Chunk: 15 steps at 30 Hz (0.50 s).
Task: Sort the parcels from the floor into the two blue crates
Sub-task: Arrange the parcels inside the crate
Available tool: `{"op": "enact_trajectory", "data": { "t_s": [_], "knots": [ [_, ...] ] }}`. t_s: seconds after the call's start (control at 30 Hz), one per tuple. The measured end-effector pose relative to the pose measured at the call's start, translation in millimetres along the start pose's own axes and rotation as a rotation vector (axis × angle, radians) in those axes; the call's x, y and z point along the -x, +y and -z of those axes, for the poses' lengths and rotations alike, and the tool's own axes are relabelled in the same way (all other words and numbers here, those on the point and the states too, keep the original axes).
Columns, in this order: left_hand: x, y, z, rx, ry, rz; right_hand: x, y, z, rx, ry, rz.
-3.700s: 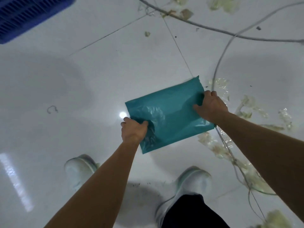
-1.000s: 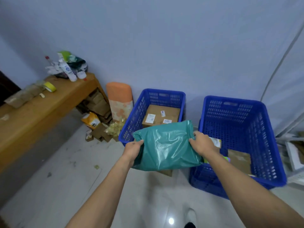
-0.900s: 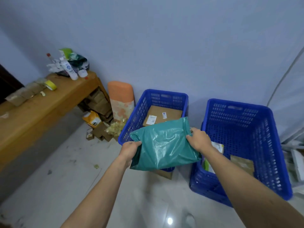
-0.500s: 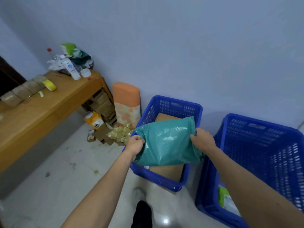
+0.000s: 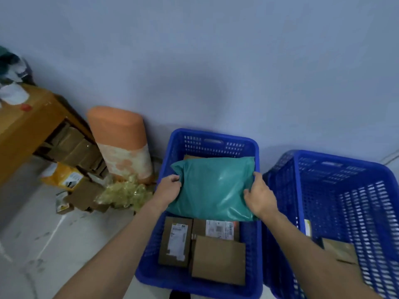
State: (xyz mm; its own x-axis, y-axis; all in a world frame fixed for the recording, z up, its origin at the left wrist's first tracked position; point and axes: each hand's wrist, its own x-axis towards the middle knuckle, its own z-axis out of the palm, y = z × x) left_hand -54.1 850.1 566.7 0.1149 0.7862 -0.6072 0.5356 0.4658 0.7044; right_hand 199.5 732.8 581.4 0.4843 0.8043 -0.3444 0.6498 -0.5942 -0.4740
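Both hands, the left hand and right hand, are pinching the teal parcel's side edges over the left blue crate, and lowering it level onto the cardboard boxes before letting go looks wisest.

**Two crates side by side by the wall**

The left crate sits at 12 o'clock, with the right crate just beside it at 2 o'clock. Over the left crate's far half, the left hand grips a soft parcel at its 9 o'clock edge and the right hand at 3. Three boxes lie in the near half. A roll stands upright at 11 o'clock. The worktop is at 10, with cartons stacked beneath.
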Motion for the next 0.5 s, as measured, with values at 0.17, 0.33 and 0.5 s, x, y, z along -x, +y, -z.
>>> {"op": "enact_trajectory", "data": {
  "t_s": [0.17, 0.33, 0.5],
  "knots": [
    [-91, -1, -27, -0.076, -0.005, -0.023, -69, 9, -50, 0.064, 0.015, 0.003],
    [-161, -24, -61, -0.16, 0.0, -0.028, -125, 36, -101, 0.119, -0.09, 0.031],
    [-204, -57, -88, -0.211, -0.005, 0.0, -165, 58, -133, 0.126, -0.176, -0.023]
  ]
}}
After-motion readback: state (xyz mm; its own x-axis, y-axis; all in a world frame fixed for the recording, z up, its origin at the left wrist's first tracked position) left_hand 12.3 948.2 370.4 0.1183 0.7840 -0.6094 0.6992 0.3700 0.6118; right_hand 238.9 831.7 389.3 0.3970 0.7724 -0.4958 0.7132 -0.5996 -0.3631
